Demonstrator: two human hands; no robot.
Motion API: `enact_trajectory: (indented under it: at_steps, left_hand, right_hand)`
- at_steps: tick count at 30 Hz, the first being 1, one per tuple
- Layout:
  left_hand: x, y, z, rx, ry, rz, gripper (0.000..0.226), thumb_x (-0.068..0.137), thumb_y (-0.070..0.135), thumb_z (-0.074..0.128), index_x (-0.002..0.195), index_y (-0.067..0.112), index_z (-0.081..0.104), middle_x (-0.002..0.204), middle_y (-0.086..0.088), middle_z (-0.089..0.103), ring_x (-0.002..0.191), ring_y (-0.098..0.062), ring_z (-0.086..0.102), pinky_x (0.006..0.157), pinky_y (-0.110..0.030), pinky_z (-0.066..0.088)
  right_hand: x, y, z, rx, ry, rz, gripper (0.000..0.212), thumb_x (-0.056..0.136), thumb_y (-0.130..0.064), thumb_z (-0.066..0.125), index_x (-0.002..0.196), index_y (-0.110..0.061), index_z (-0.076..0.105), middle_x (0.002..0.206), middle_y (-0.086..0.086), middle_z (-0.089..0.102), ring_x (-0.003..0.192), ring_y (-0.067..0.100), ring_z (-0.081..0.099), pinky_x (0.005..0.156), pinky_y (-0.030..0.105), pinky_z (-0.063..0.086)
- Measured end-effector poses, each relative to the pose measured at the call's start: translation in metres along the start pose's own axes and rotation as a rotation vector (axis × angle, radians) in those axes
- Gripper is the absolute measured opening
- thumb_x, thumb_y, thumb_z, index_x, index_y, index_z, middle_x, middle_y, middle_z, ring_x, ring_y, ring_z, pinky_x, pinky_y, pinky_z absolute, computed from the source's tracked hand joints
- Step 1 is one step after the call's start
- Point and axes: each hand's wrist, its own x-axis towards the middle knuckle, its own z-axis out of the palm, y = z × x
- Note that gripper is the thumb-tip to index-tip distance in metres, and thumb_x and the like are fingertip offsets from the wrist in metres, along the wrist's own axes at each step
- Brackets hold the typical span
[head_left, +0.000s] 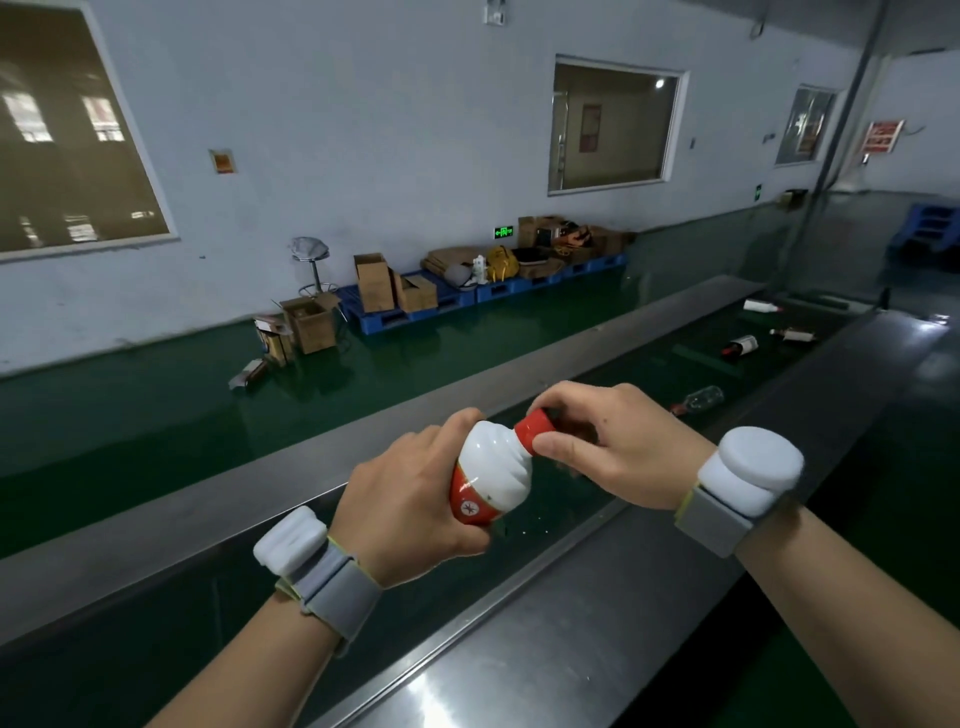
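A white bottle (496, 465) with a red label and a red cap (535, 427) is held tilted over a conveyor, neck pointing up and to the right. My left hand (410, 499) grips the bottle's body from the left and below. My right hand (618, 441) pinches the red cap between thumb and fingers. Both wrists wear grey straps with white devices.
The dark green conveyor belt (649, 364) runs between steel side rails (545, 634) toward the upper right, carrying several bottles lying flat (740, 345). Across the green floor, cardboard boxes (311, 325), a stool (310, 260) and blue pallets (415, 306) stand by the wall.
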Motion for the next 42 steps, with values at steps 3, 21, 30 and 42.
enact_trajectory:
  at_steps: [3, 21, 30, 42]
  left_hand:
    - [0.0, 0.0, -0.003, 0.013, -0.022, 0.004, 0.089, 0.059, 0.06, 0.074, 0.131, 0.048, 0.024, 0.114, 0.018, 0.056, 0.095, -0.009, 0.052, 0.073, -0.02, 0.046]
    - [0.003, 0.02, -0.007, -0.194, -0.122, 0.012, 0.086, 0.051, 0.062, 0.073, 0.121, 0.059, 0.024, 0.1, 0.024, 0.059, 0.088, -0.005, 0.062, 0.077, -0.027, 0.055]
    - [0.01, 0.018, -0.006, -0.164, 0.0, -0.025, 0.084, 0.05, 0.066, 0.069, 0.12, 0.056, 0.024, 0.097, 0.026, 0.055, 0.087, -0.007, 0.06, 0.074, -0.023, 0.053]
    - [0.01, 0.008, -0.01, -0.112, -0.028, -0.018, 0.086, 0.053, 0.064, 0.071, 0.124, 0.054, 0.025, 0.103, 0.023, 0.057, 0.088, -0.008, 0.06, 0.074, -0.023, 0.05]
  right_hand:
    - [0.005, -0.003, -0.001, -0.195, 0.022, -0.013, 0.036, 0.089, -0.055, 0.052, 0.107, -0.025, 0.061, 0.077, -0.01, 0.065, 0.066, 0.009, 0.058, 0.063, 0.039, 0.053]
    - [0.011, 0.009, 0.0, -0.433, 0.404, -0.494, 0.051, 0.098, -0.046, 0.031, 0.062, -0.015, 0.05, 0.055, -0.001, 0.046, 0.049, 0.014, 0.034, 0.044, 0.027, 0.03]
    - [0.027, -0.001, 0.009, -0.252, 0.383, -0.154, 0.052, 0.093, -0.051, 0.026, 0.054, -0.022, 0.045, 0.048, -0.004, 0.046, 0.045, 0.016, 0.044, 0.045, 0.028, 0.036]
    - [0.034, 0.004, 0.007, -0.303, 0.326, -0.341, 0.049, 0.094, -0.046, 0.032, 0.057, -0.019, 0.048, 0.051, -0.008, 0.043, 0.045, 0.014, 0.04, 0.045, 0.024, 0.031]
